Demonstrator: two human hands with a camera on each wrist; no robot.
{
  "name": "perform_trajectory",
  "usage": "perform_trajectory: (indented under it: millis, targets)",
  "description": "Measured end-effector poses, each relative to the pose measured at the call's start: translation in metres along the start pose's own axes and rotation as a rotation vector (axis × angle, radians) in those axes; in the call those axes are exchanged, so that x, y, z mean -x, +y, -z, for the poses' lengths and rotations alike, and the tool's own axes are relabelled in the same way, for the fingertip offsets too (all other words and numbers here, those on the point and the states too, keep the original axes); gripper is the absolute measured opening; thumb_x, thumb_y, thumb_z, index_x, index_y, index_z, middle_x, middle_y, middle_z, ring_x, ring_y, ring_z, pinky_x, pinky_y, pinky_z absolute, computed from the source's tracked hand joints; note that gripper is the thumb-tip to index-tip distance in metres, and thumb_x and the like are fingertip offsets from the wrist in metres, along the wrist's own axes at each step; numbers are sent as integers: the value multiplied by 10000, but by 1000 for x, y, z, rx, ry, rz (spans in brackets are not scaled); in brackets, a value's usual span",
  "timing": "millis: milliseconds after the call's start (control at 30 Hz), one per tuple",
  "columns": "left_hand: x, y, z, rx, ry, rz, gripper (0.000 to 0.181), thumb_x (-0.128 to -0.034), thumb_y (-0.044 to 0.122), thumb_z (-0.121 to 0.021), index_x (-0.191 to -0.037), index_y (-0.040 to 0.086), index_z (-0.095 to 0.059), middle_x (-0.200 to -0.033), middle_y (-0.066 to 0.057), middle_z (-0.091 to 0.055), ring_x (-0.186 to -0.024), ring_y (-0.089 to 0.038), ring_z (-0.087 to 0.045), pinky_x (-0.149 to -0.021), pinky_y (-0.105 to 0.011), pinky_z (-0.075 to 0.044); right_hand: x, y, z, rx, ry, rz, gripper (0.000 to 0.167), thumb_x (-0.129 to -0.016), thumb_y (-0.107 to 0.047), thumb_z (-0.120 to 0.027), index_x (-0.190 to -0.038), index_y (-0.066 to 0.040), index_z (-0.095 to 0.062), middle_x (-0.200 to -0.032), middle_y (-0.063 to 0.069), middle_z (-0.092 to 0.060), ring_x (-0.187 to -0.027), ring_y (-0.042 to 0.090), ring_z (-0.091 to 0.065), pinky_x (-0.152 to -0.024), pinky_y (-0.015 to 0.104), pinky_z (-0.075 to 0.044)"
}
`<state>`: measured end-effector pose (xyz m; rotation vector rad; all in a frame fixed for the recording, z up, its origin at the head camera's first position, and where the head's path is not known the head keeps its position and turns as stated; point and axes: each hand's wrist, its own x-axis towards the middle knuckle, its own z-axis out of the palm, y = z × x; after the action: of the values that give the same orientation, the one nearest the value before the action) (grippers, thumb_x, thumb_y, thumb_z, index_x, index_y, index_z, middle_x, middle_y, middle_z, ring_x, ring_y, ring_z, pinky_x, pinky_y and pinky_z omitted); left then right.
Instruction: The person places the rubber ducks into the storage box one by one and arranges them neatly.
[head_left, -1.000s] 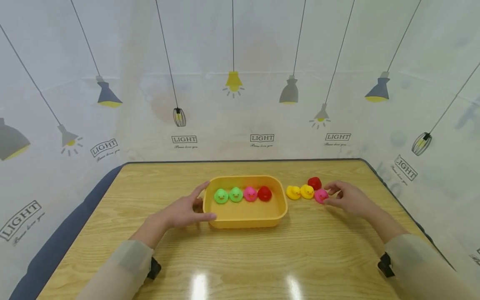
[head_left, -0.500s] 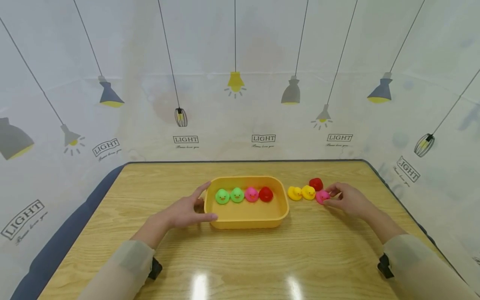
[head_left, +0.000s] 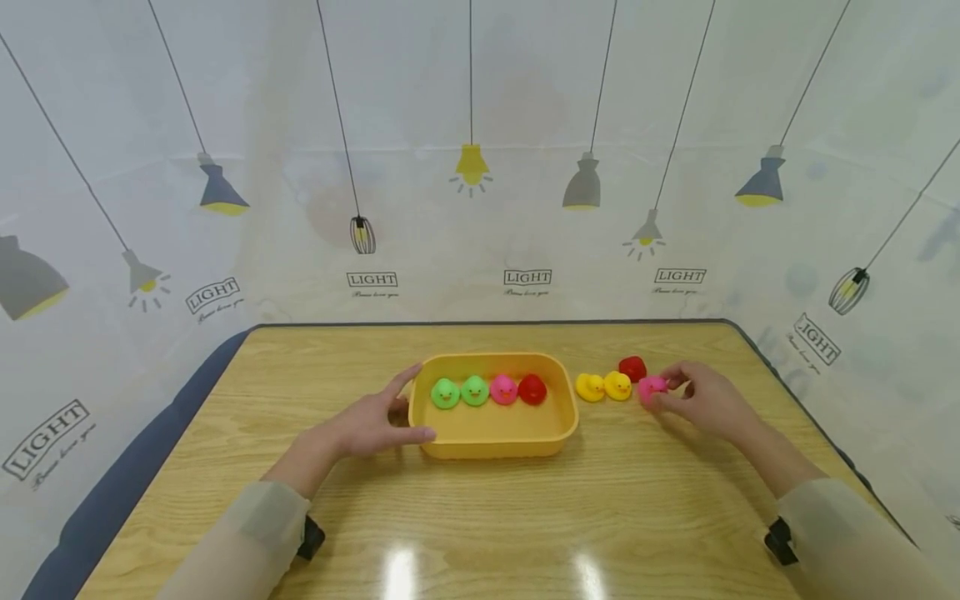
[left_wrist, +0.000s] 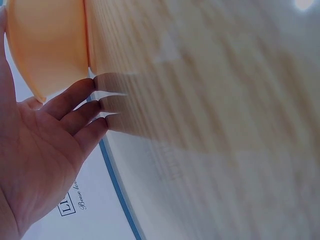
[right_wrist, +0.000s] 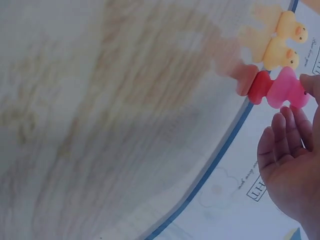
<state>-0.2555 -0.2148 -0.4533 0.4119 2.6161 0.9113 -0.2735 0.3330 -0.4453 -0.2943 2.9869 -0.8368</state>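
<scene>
In the head view, my left hand (head_left: 372, 423) rests at the left end of a yellow container (head_left: 491, 450), thumb on its front rim and index finger at its back corner. Two green ducks (head_left: 460, 392), a pink duck (head_left: 503, 389) and a red duck (head_left: 532, 389) sit in a row inside. My right hand (head_left: 708, 400) pinches another pink duck (head_left: 651, 391) between thumb and fingers, right of the container. Two yellow ducks (head_left: 603, 387) and a red duck (head_left: 632, 369) are beside it. The right wrist view shows the held pink duck (right_wrist: 284, 89) at my fingertips.
The wooden table (head_left: 487, 517) has a dark edge at the back and sides. A pale curtain (head_left: 420, 108) printed with lamps hangs behind it. Both forearms come in from the front corners.
The pink duck in my right hand has shifted slightly to the right, away from the yellow ducks, and its fingers have closed in on it. My left hand stays on the container.
</scene>
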Motion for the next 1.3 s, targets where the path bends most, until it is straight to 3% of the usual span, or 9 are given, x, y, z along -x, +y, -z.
perform_trajectory:
  millis: [133, 267, 600, 867, 1300]
  targets:
    - [0, 0, 0, 2, 2, -3, 1193, -887, 754, -783, -1763, 436, -38, -1601, -155, -618, -1524, -427, -521, -1254, -708, -362, 1, -8, 1, 0, 61, 50, 454, -1019, -406, -802, -1272, -43, -702, -1171, 141, -715, -886, 217, -571, -660, 290, -485]
    - [-1, -1, -1, 2, 4, -2, 1191, -886, 756, -782, -1760, 446, -36, -1608, -153, -612, -1527, -431, -517, -1252, -714, -360, 3, -25, 0, -8, 100, 109, 416, -997, -351, -834, -1238, -37, -710, -1145, 153, -723, -879, 209, -592, -669, 269, -500]
    - [-1, -3, -1, 5, 5, -20, 1192, -889, 745, -789, -1763, 437, -40, -1619, -144, -604, -1536, -441, -507, -1253, -711, -360, 3, -74, -19, -79, 99, 223, 372, -961, -264, -870, -1237, -49, -743, -1087, 120, -735, -866, 177, -577, -692, 249, -497]
    - [-2, -3, -1, 0, 3, -11, 1192, -884, 761, -782, -1760, 449, -37, -1625, -153, -595, -1539, -447, -503, -1249, -709, -367, -1, -113, -39, -125, 48, 265, 357, -949, -299, -887, -1225, -120, -750, -1091, 100, -705, -899, 183, -571, -721, 247, -507]
    - [-2, -3, -1, -10, 7, -8, 1185, -884, 769, -776, -1756, 465, -34, -1629, -161, -589, -1536, -452, -505, -1251, -711, -365, -11, -160, -75, -194, -61, 338, 324, -955, -288, -871, -1207, -132, -740, -1058, 19, -694, -965, 239, -605, -810, 285, -518]
